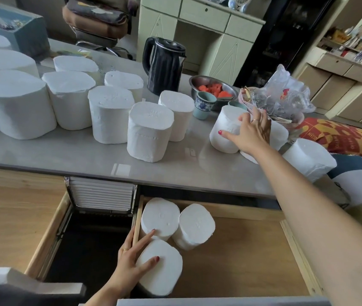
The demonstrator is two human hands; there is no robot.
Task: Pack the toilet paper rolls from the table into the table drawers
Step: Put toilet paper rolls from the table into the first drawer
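Observation:
Several white toilet paper rolls [149, 131] stand upright across the grey table [91, 157]. My right hand [253, 133] reaches over the table's right part and grips one roll [225, 131] by its side, with another roll just behind it. Below the table, the right wooden drawer [241, 257] is pulled out and holds three rolls in its left corner. My left hand [131, 259] lies with straight fingers on the nearest drawer roll [164, 272], one fingertip touching the roll behind it [160, 217].
A black kettle [164, 65], a steel bowl of red fruit pieces [213, 87], a blue-patterned cup [205, 104] and a pink basket with a plastic bag [283, 96] crowd the table's back right. The left drawer [16, 228] is open too. One roll [310, 157] sits at the table's right edge.

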